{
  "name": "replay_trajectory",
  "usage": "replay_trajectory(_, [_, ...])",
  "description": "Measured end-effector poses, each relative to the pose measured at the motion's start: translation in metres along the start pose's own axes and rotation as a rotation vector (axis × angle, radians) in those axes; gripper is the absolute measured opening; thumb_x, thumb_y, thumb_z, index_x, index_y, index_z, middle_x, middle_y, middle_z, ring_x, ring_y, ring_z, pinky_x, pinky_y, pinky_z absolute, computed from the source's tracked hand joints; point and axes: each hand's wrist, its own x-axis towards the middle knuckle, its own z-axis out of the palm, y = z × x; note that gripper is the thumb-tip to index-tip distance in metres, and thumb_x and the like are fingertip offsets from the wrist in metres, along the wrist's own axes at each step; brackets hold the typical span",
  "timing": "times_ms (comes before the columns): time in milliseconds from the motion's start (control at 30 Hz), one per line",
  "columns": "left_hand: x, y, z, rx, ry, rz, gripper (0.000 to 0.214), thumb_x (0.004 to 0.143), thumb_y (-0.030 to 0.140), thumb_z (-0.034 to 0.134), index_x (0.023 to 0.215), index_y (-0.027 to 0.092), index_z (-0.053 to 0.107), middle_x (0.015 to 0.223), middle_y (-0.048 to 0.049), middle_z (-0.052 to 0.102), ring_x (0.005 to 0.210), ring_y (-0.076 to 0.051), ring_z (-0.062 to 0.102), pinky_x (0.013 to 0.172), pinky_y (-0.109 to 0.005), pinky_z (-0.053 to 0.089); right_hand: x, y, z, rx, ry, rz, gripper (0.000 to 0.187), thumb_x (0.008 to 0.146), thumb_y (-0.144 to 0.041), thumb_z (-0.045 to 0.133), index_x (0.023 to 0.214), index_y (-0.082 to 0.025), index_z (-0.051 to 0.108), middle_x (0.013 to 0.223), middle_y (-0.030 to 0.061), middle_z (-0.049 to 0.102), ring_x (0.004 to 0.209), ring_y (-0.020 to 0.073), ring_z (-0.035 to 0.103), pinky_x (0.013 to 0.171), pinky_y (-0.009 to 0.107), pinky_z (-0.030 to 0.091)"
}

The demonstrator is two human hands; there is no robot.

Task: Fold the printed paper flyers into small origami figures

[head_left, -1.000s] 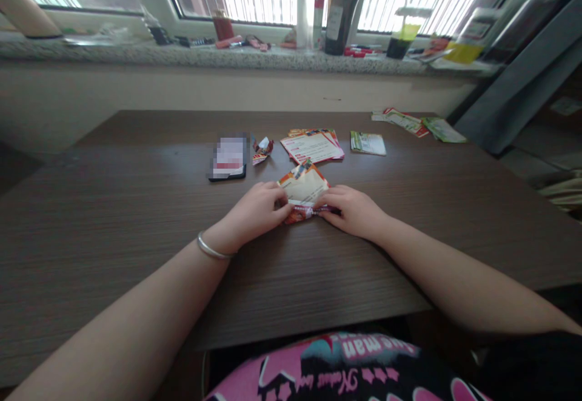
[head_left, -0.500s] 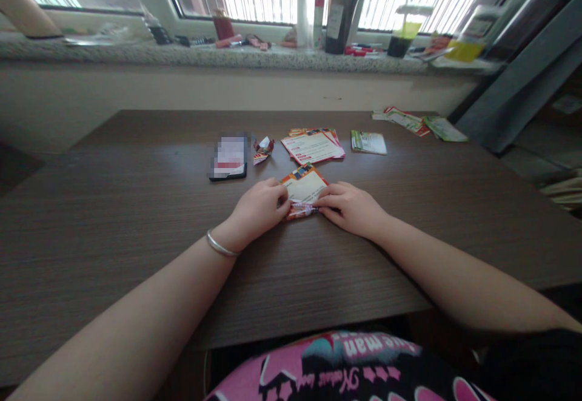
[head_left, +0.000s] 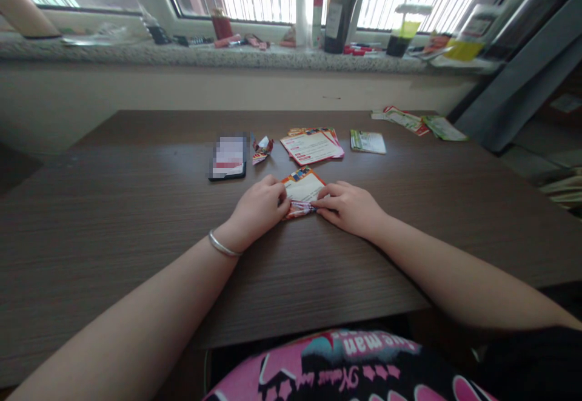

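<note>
On the table (head_left: 136, 219), left hand (head_left: 257, 207) and right hand (head_left: 351, 208) pinch illegible leaflet (head_left: 304, 187).

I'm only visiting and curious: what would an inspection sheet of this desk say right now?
Surface: dark wood-grain table, papers and a phone on it.
Job's things: folded leaflet, lying flat on the table.
Clutter: phone, small folded paper, leaflet stack, green leaflet, far leaflets.
Grippers: left hand, wearing a bracelet, and right hand pinch the folded leaflet's near edge.
Cables: nothing seen.
Surroundings: windowsill with bottles; another person's arm at top left.
</note>
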Motion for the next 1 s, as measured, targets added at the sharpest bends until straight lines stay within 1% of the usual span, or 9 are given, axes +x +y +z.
replay_trajectory(200, [-0.001,0.0,-0.001,-0.017,0.011,0.005,0.025,0.091,0.03,0.043,0.078,0.016,0.059,0.089,-0.007,0.057,0.078,-0.018,0.057,0.076,-0.032,0.048,0.001,0.001,0.0,-0.024,-0.015,-0.011,0.03,0.095,-0.036,0.047,0.111,-0.028,0.071,0.106,0.0055,0.068,0.094,0.0206,0.056,0.079,0.033,0.044])
replay_trajectory(400, [0.0,0.0,-0.002,-0.061,0.013,0.003,0.025,0.09,0.029,0.045,0.074,0.016,0.059,0.086,-0.0065,0.056,0.076,-0.018,0.056,0.074,-0.031,0.047,0.001,0.002,0.0,-0.025,-0.027,-0.012,0.031,0.095,-0.036,0.047,0.113,-0.028,0.071,0.107,0.0055,0.067,0.093,0.0207,0.055,0.079,0.033,0.043])
replay_trajectory(500, [0.0,0.002,-0.003,-0.083,0.003,-0.019,0.023,0.089,0.029,0.047,0.074,0.016,0.059,0.087,-0.0068,0.056,0.077,-0.018,0.056,0.074,-0.031,0.047,0.002,0.003,0.002,-0.042,-0.025,-0.017,0.031,0.095,-0.037,0.047,0.113,-0.029,0.071,0.107,0.0053,0.067,0.091,0.0207,0.055,0.077,0.033,0.042])
replay_trajectory(567, [-0.001,0.002,-0.004,-0.082,-0.002,-0.045,0.021,0.088,0.029,0.049,0.077,0.015,0.06,0.089,-0.0071,0.057,0.077,-0.019,0.057,0.075,-0.032,0.047,0.003,0.004,0.002,-0.053,-0.018,-0.019,0.031,0.095,-0.037,0.046,0.113,-0.029,0.071,0.107,0.0049,0.067,0.09,0.0207,0.055,0.076,0.033,0.042])
replay_trajectory(633, [-0.002,0.002,-0.004,-0.086,0.005,-0.054,0.018,0.087,0.03,0.052,0.085,0.014,0.062,0.09,-0.0076,0.058,0.08,-0.02,0.058,0.077,-0.033,0.048,0.004,0.006,0.003,-0.058,-0.007,-0.017,0.031,0.096,-0.037,0.045,0.112,-0.029,0.071,0.106,0.0045,0.067,0.091,0.0208,0.055,0.075,0.032,0.042])
replay_trajectory(700, [-0.003,0.001,-0.004,-0.116,0.001,-0.008,0.019,0.087,0.029,0.053,0.092,0.014,0.065,0.094,-0.0083,0.059,0.085,-0.02,0.058,0.08,-0.033,0.048,0.004,0.007,0.003,-0.056,-0.001,-0.017,0.031,0.096,-0.037,0.045,0.112,-0.029,0.071,0.105,0.0046,0.067,0.091,0.0206,0.054,0.075,0.032,0.042])
replay_trajectory(833, [-0.006,0.001,-0.008,-0.143,-0.049,0.155,0.025,0.091,0.029,0.05,0.094,0.019,0.072,0.101,-0.009,0.062,0.091,-0.02,0.058,0.085,-0.033,0.047,0.004,0.009,0.004,-0.058,-0.005,-0.013,0.031,0.096,-0.036,0.045,0.113,-0.029,0.071,0.104,0.0057,0.067,0.091,0.0206,0.054,0.075,0.032,0.041])
replay_trajectory(900, [-0.007,0.004,-0.011,-0.118,-0.065,0.185,0.028,0.093,0.032,0.048,0.099,0.021,0.073,0.103,-0.0092,0.063,0.093,-0.02,0.058,0.087,-0.034,0.046,0.004,0.01,0.005,-0.066,-0.006,-0.004,0.031,0.096,-0.036,0.045,0.113,-0.03,0.071,0.105,0.0056,0.067,0.091,0.021,0.054,0.075,0.032,0.041])
replay_trajectory(1000, [-0.011,0.008,-0.014,-0.079,-0.076,0.186,0.033,0.095,0.039,0.045,0.106,0.025,0.072,0.107,-0.0091,0.063,0.095,-0.021,0.058,0.09,-0.037,0.046,0.004,0.011,0.006,-0.068,-0.008,0.007,0.032,0.096,-0.037,0.045,0.113,-0.03,0.071,0.106,0.0056,0.067,0.092,0.0214,0.054,0.076,0.033,0.042])
